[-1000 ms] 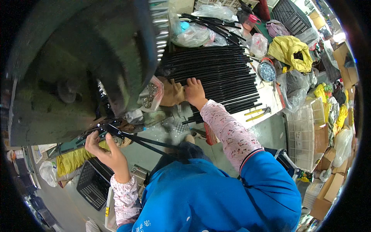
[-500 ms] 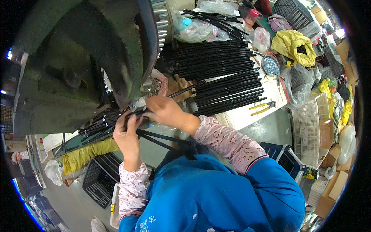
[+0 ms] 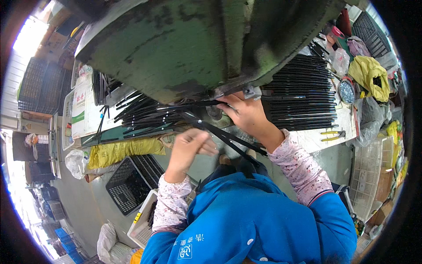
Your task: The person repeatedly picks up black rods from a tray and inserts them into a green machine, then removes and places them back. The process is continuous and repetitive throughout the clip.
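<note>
Under the large green machine (image 3: 176, 57), my right hand (image 3: 248, 114) pinches the end of a linked set of black metal bars (image 3: 198, 104). One bar of the set reaches left over the pile; others slant down toward my lap, with shiny rivet-like spots at the joints. Next to my right fingers sits a small metal block (image 3: 252, 92) at the machine's lower edge. My left hand (image 3: 189, 149) is apart from the bars, below them, fingers loosely stretched and slightly blurred, holding nothing visible.
A pile of riveted black bars (image 3: 140, 116) lies left of the machine. Rows of straight black bars (image 3: 303, 94) cover the right table, near yellow-handled pliers (image 3: 332, 135) and a bowl of small metal parts (image 3: 346, 91). A black crate (image 3: 127, 185) stands on the floor left.
My left hand has let go of the bars and moved down, away from my right hand. The view has shifted left, showing more of the bar pile. The right hand keeps its grip beneath the machine.
</note>
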`<state>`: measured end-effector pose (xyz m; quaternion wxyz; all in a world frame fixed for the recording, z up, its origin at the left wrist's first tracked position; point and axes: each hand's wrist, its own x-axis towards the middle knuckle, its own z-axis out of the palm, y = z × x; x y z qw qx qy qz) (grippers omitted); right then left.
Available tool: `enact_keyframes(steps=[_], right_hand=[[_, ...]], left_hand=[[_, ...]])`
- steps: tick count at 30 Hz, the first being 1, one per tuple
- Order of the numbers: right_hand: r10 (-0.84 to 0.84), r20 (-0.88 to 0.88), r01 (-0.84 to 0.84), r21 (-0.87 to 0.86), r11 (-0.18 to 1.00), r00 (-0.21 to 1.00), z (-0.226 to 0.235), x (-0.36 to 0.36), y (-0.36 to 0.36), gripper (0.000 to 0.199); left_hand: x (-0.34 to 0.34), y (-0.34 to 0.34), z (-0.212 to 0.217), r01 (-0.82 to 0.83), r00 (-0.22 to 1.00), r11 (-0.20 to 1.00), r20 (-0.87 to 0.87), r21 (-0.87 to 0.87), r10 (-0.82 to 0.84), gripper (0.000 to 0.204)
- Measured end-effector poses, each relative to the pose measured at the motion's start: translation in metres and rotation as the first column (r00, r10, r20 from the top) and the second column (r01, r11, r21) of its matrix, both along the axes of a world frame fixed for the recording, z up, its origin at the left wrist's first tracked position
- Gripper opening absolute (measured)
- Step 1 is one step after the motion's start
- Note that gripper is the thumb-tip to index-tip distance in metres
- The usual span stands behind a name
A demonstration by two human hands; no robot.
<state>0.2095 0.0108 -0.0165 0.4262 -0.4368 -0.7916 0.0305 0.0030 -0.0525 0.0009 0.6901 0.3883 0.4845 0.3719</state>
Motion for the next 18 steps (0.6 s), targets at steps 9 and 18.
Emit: enact_keyframes(steps=[9,18], right_hand=[[-0.090,-0.087,0.086,-0.042,0.995,0.992,0.006,-0.009,-0.012,0.019],[-0.186,0.107,0.204,-0.186,0.961,0.977,0.018,-0.016,-0.015,0.016]], left_hand=[[0.034,-0.003,-0.032,0.291,0.956,0.956,-0.031,-0.031,-0.292,0.031],[0.081,-0.004,-0.037,0.020,0.937,0.995,0.349,-0.093,0.014,0.028]])
